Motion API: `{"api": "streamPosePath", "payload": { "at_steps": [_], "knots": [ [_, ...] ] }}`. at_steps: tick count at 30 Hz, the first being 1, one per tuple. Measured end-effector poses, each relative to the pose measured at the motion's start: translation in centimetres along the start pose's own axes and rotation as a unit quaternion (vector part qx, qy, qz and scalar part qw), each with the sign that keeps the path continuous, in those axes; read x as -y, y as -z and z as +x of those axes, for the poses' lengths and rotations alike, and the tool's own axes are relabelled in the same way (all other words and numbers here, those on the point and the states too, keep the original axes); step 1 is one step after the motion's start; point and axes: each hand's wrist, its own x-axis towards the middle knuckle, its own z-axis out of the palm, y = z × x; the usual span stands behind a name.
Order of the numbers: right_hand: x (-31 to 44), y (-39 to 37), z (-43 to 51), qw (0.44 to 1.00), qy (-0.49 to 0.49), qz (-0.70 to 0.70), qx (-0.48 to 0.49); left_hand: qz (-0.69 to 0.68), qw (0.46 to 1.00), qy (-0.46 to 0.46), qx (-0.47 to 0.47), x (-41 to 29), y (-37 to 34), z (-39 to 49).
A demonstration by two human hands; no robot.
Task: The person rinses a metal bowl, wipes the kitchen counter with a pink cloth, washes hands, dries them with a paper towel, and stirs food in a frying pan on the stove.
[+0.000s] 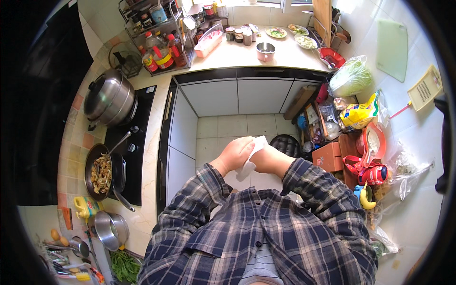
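Note:
My left hand (234, 154) and my right hand (269, 159) meet in front of my chest, above the tiled floor. A crumpled white paper tissue (246, 170) is pressed between them. One end of it sticks up past the fingers and the other hangs below the palms. The left fingers lie over the tissue, while the right fingers are mostly hidden behind it. To the left, a frying pan (93, 188) with chopped browned food (101, 174) and a metal spoon handle (120, 141) sits on the black cooktop (139, 156).
A lidded steel pot (110, 98) stands on the cooktop's far burner. The back counter (221, 58) holds a pink-handled metal cup (265, 52) and plates of cut food (305, 42). A black round stool (285, 145) and a loaded shelf rack (329, 123) stand to the right.

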Motion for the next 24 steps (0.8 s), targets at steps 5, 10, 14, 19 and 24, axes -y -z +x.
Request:
{"api": "streamPosePath", "payload": {
  "at_steps": [5,10,14,19,24],
  "knots": [
    [0.2,-1.6,-0.5,0.991,0.056,0.085,-0.081,0.045,0.999,-0.008,-0.006,0.9,-0.5,-0.3],
    [0.5,-0.3,-1.3,0.986,0.113,-0.1,-0.069,-0.03,0.984,0.058,-0.168,3.7,-1.6,-0.1],
    [0.1,2.0,-2.4,0.967,-0.062,0.024,-0.246,-0.541,0.777,0.259,-0.194,6.1,-0.3,0.2],
    [0.3,2.8,0.2,0.944,-0.076,-0.073,-0.314,-0.683,0.676,0.266,-0.068,3.8,-3.8,0.7],
    [1.6,2.1,3.1,0.92,-0.133,0.068,-0.362,-0.095,0.995,-0.015,-0.032,-0.1,-3.8,-1.0]
  ]
}}
